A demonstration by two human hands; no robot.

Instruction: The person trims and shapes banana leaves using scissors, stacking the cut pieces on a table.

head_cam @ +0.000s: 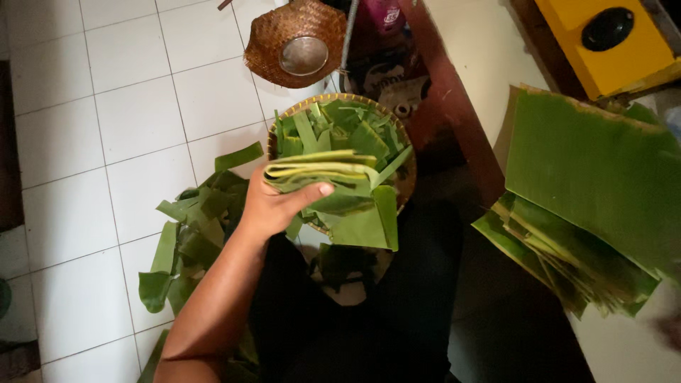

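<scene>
My left hand [273,206] is shut on a folded bundle of banana leaf strips [319,170], thumb on top, holding it over a round woven basket [399,131] filled with cut green leaf pieces. A large stack of banana leaves [589,191] lies to the right on a pale surface, with its top sheet lifted. At the right edge, near that stack's lower corner, a blurred dark patch may be my right hand [670,330]. What it grips cannot be made out.
Leaf scraps [191,234] litter the white tiled floor left of my dark-clothed legs [355,312]. A brown woven lid holding a metal bowl [301,46] sits beyond the basket. A dark red wooden edge [447,106] runs diagonally, and a yellow box [610,42] stands at the top right.
</scene>
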